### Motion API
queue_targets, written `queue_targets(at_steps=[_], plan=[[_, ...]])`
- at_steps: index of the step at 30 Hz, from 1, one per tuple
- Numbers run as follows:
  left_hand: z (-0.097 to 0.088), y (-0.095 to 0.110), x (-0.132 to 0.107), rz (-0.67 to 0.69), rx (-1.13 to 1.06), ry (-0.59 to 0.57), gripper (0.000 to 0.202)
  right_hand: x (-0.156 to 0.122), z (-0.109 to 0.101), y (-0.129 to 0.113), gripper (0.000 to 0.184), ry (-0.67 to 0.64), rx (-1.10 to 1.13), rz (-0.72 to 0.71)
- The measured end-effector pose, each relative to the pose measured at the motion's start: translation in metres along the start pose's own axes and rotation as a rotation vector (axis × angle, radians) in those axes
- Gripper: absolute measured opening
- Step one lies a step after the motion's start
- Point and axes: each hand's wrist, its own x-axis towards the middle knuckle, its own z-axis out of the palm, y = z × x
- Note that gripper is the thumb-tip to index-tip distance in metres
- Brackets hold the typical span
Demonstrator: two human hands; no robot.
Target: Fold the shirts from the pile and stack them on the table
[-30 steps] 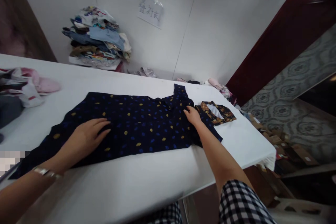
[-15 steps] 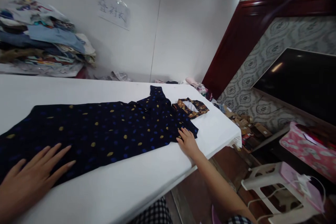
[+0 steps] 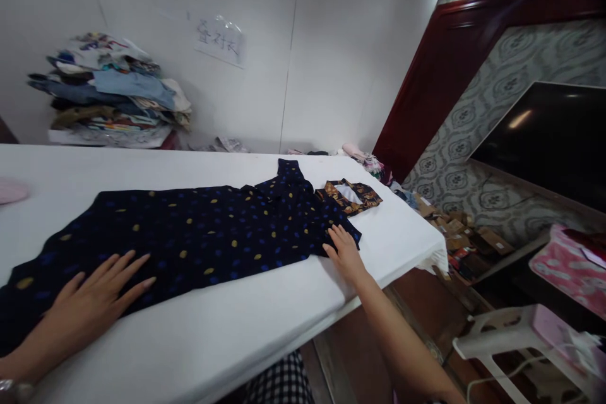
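A long, dark navy dress [image 3: 189, 233] with blue and yellow spots lies spread flat across the white table [image 3: 203, 341]. My left hand [image 3: 97, 300] rests on its wide lower part at the near side, fingers spread and flat. My right hand [image 3: 344, 254] lies with fingers stretched out on the near short sleeve. The far sleeve [image 3: 288, 169] points toward the wall. Beside the dress's neck end is a brown and gold patterned piece of cloth [image 3: 369, 194] with white showing in its middle; whether it is joined to the dress I cannot tell.
A tall pile of folded clothes [image 3: 118, 95] stands behind the table at left. Something pink [image 3: 12, 190] lies at the table's left edge. More clothes [image 3: 362, 158] lie beyond the far corner. Cardboard boxes [image 3: 492, 240] and a plastic stool [image 3: 516, 334] are at right.
The view has shifted left, bringing the pink thing and more of the clothes pile into sight. Both hands stay flat on the dress in nearly the same places.
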Motion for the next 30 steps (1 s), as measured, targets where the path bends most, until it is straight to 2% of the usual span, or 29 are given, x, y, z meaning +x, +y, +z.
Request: queue_targets(at_steps=[2,4,8,11,15,18,20,22,25,30], plan=[[-0.012,0.005,0.002,-0.003,0.084,-0.028,0.053,0.007,-0.004,-0.011,0.05,-0.01,0.013,-0.06],[-0.023,0.012,0.01,-0.025,0.068,-0.044,0.049,0.014,-0.005,-0.02,0.052,-0.07,0.024,-0.13],[-0.043,0.043,0.049,-0.111,-0.154,0.07,0.045,0.022,0.005,-0.027,0.058,-0.332,0.013,-0.216],[-0.059,0.085,0.09,-0.051,-0.29,0.153,0.054,0.021,0.015,-0.026,0.061,-0.434,-0.02,-0.202],[-0.085,0.156,0.149,0.127,-0.399,0.187,0.049,0.017,0.022,-0.024,0.061,-0.414,-0.013,-0.202],[-0.098,0.203,0.193,0.089,-0.389,0.115,0.045,0.016,0.023,-0.023,0.061,-0.391,0.015,-0.202],[-0.101,0.223,0.221,0.036,-0.361,0.098,0.045,0.015,0.024,-0.023,0.061,-0.382,0.036,-0.201],[-0.101,0.232,0.247,-0.012,-0.319,0.107,0.043,0.014,0.023,-0.023,0.061,-0.378,0.055,-0.201],[-0.098,0.232,0.277,-0.067,-0.247,0.085,0.045,0.013,0.022,-0.024,0.061,-0.374,0.079,-0.197],[-0.095,0.232,0.306,-0.096,-0.19,-0.082,0.057,0.013,0.02,-0.026,0.061,-0.387,0.109,-0.184]])
